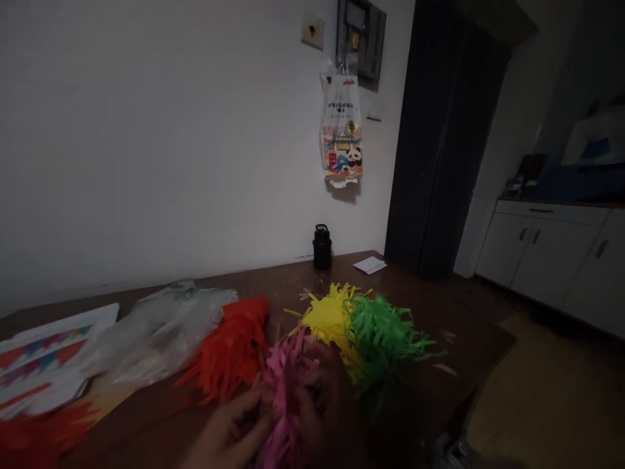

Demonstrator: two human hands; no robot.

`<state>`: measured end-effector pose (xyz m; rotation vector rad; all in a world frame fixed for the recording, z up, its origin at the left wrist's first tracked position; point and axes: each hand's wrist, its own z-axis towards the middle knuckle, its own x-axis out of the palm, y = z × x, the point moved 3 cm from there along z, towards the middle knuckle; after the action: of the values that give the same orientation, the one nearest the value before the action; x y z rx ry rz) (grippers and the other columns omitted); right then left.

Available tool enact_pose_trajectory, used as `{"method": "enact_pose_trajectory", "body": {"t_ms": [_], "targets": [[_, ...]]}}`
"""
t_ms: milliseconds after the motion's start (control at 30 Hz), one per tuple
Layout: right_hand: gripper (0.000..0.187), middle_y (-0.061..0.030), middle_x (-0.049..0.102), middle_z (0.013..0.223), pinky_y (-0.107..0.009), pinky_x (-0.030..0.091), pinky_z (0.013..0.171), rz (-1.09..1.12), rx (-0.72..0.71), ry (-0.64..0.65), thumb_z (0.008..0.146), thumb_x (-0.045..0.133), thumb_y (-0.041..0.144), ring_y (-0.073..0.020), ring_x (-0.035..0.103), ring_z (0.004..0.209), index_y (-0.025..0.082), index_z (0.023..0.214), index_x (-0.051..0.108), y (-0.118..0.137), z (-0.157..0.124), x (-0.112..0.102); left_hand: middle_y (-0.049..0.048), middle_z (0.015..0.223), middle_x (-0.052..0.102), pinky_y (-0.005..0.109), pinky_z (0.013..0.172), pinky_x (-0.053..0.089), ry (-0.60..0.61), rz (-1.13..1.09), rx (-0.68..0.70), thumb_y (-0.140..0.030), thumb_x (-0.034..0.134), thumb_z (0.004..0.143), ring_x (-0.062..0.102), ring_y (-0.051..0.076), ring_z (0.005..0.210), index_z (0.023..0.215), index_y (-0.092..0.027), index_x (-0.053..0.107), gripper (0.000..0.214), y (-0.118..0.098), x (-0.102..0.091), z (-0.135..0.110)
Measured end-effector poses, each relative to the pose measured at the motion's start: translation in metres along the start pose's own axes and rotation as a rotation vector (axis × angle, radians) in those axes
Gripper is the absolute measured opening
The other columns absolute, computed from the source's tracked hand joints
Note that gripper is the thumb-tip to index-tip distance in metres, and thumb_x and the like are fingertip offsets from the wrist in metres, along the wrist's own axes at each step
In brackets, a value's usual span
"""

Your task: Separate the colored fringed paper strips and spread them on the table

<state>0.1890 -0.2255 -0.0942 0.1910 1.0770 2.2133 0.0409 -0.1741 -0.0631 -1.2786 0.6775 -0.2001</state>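
Both of my hands are on a pink fringed paper tassel (282, 371) at the near edge of the table. My left hand (239, 423) pinches its strips from the left side. From the right, my right hand (322, 391) has its fingers curled round other strips; the dim light blurs their detail. Just left of the pink paper lies a red fringed paper tassel (232, 352). Beyond my right hand, a yellow fringed paper tassel (328, 316) rests against a green one (385, 329).
A crumpled clear plastic bag (166, 332) and printed sheets (43, 352) lie on the left of the brown table (469, 332). More red fringe (43, 430) is at the lower left. A black bottle (321, 247) and folded white paper (370, 265) stand toward the wall.
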Motion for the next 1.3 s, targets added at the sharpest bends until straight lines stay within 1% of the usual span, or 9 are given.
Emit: {"method": "enact_pose_trajectory", "body": {"t_ms": [133,267,400,600,767,967,1067,1167,1300], "targets": [[0.014,-0.0015,0.069,0.081,-0.026,0.052,0.066,0.056,0.004,0.069,0.086,0.054,0.023,-0.0168,0.066,0.072,0.024,0.095,0.066,-0.003,-0.002,-0.002,-0.0045,0.062,0.057,0.019,0.056,0.042,-0.006,-0.136,-0.050,-0.061,0.069,0.074,0.048,0.012,0.058,0.069,-0.020,0.063,0.042,0.006,-0.005,0.002],[0.007,-0.0002,0.067,0.078,-0.027,0.049,0.072,0.040,-0.155,0.177,0.077,0.061,0.026,-0.0167,0.064,0.075,0.024,0.082,0.065,0.005,-0.001,-0.005,-0.0038,0.064,0.059,0.020,0.057,0.043,-0.016,-0.177,-0.035,-0.062,0.069,0.074,0.049,0.013,0.060,0.070,-0.021,0.065,0.042,0.010,-0.006,0.003],[0.013,0.0005,0.067,0.079,-0.025,0.046,0.071,-0.009,-0.158,0.209,0.070,0.068,0.020,-0.0157,0.063,0.077,0.023,0.082,0.065,0.009,0.000,-0.005,-0.0029,0.062,0.058,0.021,0.058,0.045,-0.064,-0.175,0.003,-0.062,0.071,0.071,0.051,0.015,0.061,0.067,-0.020,0.065,0.042,0.012,-0.007,0.005],[0.006,0.0003,0.067,0.075,-0.024,0.043,0.069,-0.058,-0.198,0.177,0.080,0.062,0.019,-0.0137,0.063,0.073,0.021,0.076,0.066,0.010,0.000,-0.003,-0.0011,0.063,0.059,0.022,0.056,0.045,-0.081,-0.156,0.006,-0.059,0.072,0.070,0.052,0.016,0.061,0.067,-0.019,0.065,0.041,0.016,-0.007,0.003],[0.014,0.0010,0.066,0.071,-0.022,0.041,0.068,-0.037,-0.101,0.185,0.080,0.060,0.015,-0.0112,0.062,0.070,0.020,0.067,0.064,0.011,0.004,-0.004,-0.0007,0.065,0.060,0.023,0.058,0.047,-0.044,-0.107,0.010,-0.054,0.069,0.075,0.053,0.016,0.062,0.069,-0.020,0.066,0.035,0.018,-0.005,0.002],[0.012,0.0005,0.065,0.073,-0.021,0.041,0.068,-0.030,-0.065,0.183,0.080,0.055,0.014,-0.0115,0.062,0.072,0.019,0.070,0.060,0.014,-0.002,0.004,-0.0004,0.068,0.064,0.026,0.065,0.051,-0.156,-0.028,0.028,-0.057,0.072,0.068,0.060,0.021,0.070,0.072,-0.023,0.066,0.035,0.017,-0.006,0.000],[0.012,0.0007,0.064,0.073,-0.022,0.043,0.067,-0.014,-0.027,0.172,0.081,0.054,0.016,-0.0117,0.062,0.071,0.019,0.070,0.059,0.013,-0.005,0.007,-0.0006,0.069,0.063,0.026,0.066,0.051,-0.131,-0.026,-0.021,-0.059,0.070,0.070,0.060,0.021,0.071,0.072,-0.022,0.064,0.037,0.013,-0.004,-0.001],[0.015,0.0025,0.062,0.070,-0.022,0.044,0.062,-0.016,0.103,0.167,0.085,0.056,0.022,-0.0122,0.060,0.068,0.020,0.070,0.059,0.007,-0.005,0.006,-0.0023,0.068,0.060,0.023,0.063,0.048,-0.144,-0.092,-0.041,-0.059,0.067,0.074,0.055,0.018,0.069,0.069,-0.022,0.063,0.038,0.011,-0.004,-0.003],[0.022,0.0016,0.061,0.073,-0.024,0.048,0.061,-0.039,0.181,0.127,0.097,0.048,0.028,-0.0129,0.060,0.068,0.019,0.082,0.062,-0.004,-0.004,0.003,-0.0047,0.063,0.054,0.021,0.057,0.044,-0.129,-0.282,-0.106,-0.060,0.074,0.068,0.048,0.014,0.061,0.065,-0.020,0.061,0.042,0.015,-0.001,-0.001]]}}
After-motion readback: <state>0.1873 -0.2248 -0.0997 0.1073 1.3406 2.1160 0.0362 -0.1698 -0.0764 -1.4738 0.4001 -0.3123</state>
